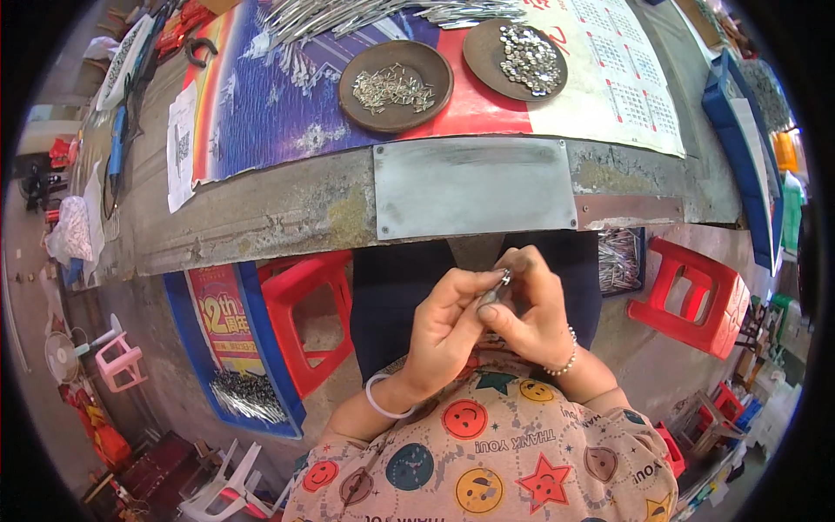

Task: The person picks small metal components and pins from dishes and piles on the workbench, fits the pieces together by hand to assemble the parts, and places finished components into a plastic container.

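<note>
Above my lap, just off the table's near edge, my left hand (445, 320) and my right hand (529, 315) meet with fingers closed. Their fingertips pinch a small silvery metal piece (505, 277); its exact kind is too small to make out, and my fingers cover much of it. On the table beyond lies a brown round dish (409, 54) with many short thin metal pins (391, 90). To its right, a second brown dish (481, 54) holds a heap of small shiny round metal parts (531, 63).
A metal plate (474, 191) is screwed to the table edge before me. Long silvery rods (348, 16) lie at the back. Blue trays (283, 396) with metal parts stand beside my legs, near red stools (687, 300). A blue bin (739, 165) sits at the table's right end.
</note>
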The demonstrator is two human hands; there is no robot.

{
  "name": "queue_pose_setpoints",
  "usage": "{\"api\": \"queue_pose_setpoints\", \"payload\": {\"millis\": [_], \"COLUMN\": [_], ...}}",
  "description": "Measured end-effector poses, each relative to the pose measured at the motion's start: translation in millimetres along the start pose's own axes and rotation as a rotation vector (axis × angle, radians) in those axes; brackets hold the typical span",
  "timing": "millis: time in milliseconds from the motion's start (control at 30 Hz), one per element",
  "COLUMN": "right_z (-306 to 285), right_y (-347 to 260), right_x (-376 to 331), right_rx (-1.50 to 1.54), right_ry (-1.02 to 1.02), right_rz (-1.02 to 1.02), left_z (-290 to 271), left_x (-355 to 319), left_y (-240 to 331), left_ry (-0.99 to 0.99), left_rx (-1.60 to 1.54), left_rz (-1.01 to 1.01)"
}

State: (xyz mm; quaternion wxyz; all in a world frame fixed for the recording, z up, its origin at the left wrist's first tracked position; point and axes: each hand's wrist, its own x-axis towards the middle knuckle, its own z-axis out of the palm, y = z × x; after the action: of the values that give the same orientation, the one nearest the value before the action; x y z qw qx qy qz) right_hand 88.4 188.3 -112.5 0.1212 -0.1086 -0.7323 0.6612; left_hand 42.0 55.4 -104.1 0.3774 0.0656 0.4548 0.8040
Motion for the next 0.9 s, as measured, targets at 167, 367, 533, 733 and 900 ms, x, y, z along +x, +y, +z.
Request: {"api": "queue_pose_setpoints", "payload": {"millis": [167,367,533,733,900], "right_z": [-4.7,-8.9,-24.9,-13.7,5.2], "right_y": [-0.3,5.3,3.6,28.9,55.8], "right_x": [6.0,9.0,13.5,7.4,6.1], "right_rx": [-0.026,0.062,0.081,-0.129,-0.291], "right_ry": [0.120,-0.008,-0.069,-0.313,-0.437], "right_rz": [-0.015,-0.008,-0.013,0.047,0.034], "left_z": [-5.9,0.1,-1.5,-17.0,-11.1], "left_x": [-2.6,-4.2,-2.8,16.7,51.6], "left_y": [6.5,8.1,15.6,42.7,75.0], "left_ry": [-0.047,-0.030,-0.041,-0.078,-0.162], "left_rx": [-0.151,-0.176,-0.200,0.214,0.549], "left_rz": [-0.073,-0.075,-0.267,-0.175,-0.079]}}
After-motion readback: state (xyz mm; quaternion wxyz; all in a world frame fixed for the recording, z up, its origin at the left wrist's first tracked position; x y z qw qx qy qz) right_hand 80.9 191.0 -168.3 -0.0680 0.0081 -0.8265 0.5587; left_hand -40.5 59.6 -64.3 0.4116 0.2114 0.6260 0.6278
